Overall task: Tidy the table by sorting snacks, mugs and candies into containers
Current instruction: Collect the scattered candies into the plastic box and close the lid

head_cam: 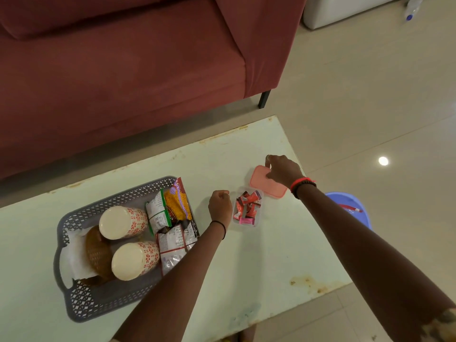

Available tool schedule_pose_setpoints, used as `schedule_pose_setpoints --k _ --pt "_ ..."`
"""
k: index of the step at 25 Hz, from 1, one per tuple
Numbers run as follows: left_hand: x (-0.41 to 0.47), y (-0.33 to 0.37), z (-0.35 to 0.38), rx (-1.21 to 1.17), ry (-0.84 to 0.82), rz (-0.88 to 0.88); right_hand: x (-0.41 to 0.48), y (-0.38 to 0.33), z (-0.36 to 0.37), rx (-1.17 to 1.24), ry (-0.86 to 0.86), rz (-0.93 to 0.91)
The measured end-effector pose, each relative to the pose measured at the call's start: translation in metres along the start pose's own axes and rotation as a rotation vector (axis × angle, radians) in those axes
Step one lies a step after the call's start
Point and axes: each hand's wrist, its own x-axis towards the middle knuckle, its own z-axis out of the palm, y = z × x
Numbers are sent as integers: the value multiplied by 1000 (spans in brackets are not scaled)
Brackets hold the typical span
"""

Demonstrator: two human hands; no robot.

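Observation:
A grey perforated basket (81, 307) on the pale table holds two patterned mugs (121, 222) (134, 260) lying on their sides, several snack packets (170, 211) and a brown woven item (97, 253). To its right stands a small clear container (256, 222) filled with red and pink candies (248, 206). My left hand (219, 206) hovers with curled fingers just left of that container and holds nothing that I can see. Beyond the container lies its pink lid (261, 183); my right hand (283, 169) grips the lid at its far edge.
A dark red sofa (123, 70) runs along the table's far side. A blue plastic stool (355, 208) with a red item on it stands on the tiled floor right of the table. Rust stains mark the table (271, 255) near its right edge.

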Motion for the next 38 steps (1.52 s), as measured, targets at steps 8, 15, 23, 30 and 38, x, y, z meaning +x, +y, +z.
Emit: schedule_pose_setpoints --k 8,15,23,30,38 --pt "-29 27 -14 -200 -182 64 -96 -43 27 294 253 54" --pt "-19 28 -22 -27 -357 5 -124 -78 63 287 182 12" --pt "-6 20 -26 309 -206 301 -121 -49 73 409 132 205" --pt "-15 -3 -28 202 -252 156 -116 -45 73 533 148 205" --pt "-16 -6 -29 252 -239 217 -105 -43 62 387 130 135"
